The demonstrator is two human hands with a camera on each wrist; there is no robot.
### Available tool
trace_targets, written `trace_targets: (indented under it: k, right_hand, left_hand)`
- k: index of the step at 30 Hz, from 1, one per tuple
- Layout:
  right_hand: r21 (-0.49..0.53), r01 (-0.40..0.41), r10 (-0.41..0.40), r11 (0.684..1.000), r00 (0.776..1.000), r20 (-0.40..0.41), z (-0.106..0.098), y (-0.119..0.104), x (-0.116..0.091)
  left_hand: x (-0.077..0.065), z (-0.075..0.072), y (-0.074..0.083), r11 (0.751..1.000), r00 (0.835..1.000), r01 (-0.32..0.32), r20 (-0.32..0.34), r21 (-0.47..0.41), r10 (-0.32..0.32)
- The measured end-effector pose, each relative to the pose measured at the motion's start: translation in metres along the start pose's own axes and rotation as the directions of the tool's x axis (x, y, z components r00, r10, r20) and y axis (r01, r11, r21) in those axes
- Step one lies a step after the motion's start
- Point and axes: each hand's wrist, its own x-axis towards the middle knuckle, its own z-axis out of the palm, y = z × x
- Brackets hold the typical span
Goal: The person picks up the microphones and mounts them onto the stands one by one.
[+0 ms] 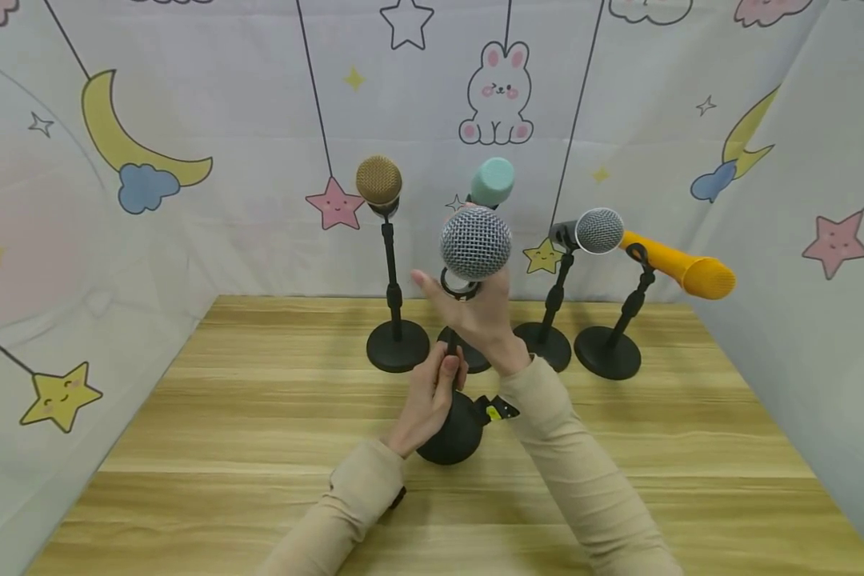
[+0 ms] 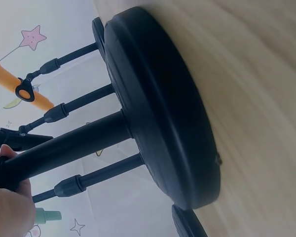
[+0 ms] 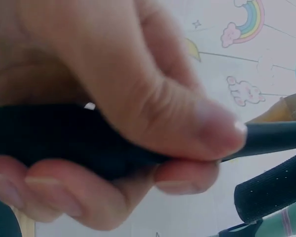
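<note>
My left hand [image 1: 432, 392] grips the pole of a black microphone stand [image 2: 163, 108] whose round base is near the table's middle. In the right wrist view, the left thumb [image 3: 187, 123] presses along the dark shaft while the fingers curl under it. A microphone with a silver mesh head [image 1: 475, 242] points up towards the head camera. My right hand [image 1: 482, 316] is at this microphone, thumb stretched left and fingers partly hidden behind the mesh. Just below the mesh shows a black ring clip [image 1: 461, 292]; whether the handle passes through it is hidden.
At the back stand a gold microphone [image 1: 378, 181], a mint one [image 1: 493, 182], a silver one [image 1: 600, 231] and a yellow one [image 1: 709, 276], each on a black stand. Patterned white cloth [image 1: 259, 224] surrounds the wooden table [image 1: 259, 416].
</note>
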Motion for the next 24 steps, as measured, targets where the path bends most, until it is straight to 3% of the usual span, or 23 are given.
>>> trace_targets:
  k: [5, 13, 24]
  right_hand:
    - [-0.089, -0.013, 0.012, 0.996, 1.000, -0.010, 0.001, 0.003, -0.001]
    - [0.071, -0.029, 0.030, 0.997, 0.999, -0.015, 0.006, 0.008, 0.007]
    - [0.062, 0.003, 0.001, 0.998, 0.999, -0.055, 0.008, 0.012, 0.006]
  left_hand:
    - [0.001, 0.001, 0.000, 1.000, 1.000, 0.001, -0.006, -0.008, -0.001]
    - [0.000, 0.002, -0.001, 0.999, 1.000, -0.020, -0.019, -0.037, 0.020]
    - [-0.001, 0.003, -0.001, 0.999, 1.000, 0.003, -0.016, -0.050, -0.004]
